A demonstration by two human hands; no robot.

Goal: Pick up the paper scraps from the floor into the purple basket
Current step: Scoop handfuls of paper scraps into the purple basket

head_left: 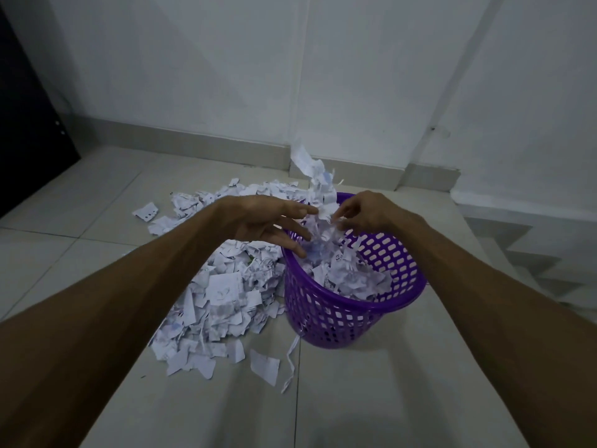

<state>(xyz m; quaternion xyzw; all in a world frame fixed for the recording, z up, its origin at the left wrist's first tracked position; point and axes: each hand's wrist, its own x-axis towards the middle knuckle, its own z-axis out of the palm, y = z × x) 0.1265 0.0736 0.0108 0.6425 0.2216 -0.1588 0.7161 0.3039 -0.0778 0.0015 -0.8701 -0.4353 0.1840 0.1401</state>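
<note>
Seen from above, two bare arms reach forward over a purple basket point(352, 305), a round plastic bin with a perforated wall standing on pale floor tiles point(371, 399) near a white wall corner point(300, 76). The left hand point(268, 221) is spread, fingers straight and pointing right, just above the basket's near-left rim. The right hand point(365, 211) hangs over the basket with its fingers bent down among a loose bunch of paper scraps point(319, 189) in mid-air between the hands — whether it pinches any of them cannot be told. White torn paper point(349, 276) fills much of the basket. A large pile of scraps point(219, 292) lies on the floor, touching the basket's left side.
</note>
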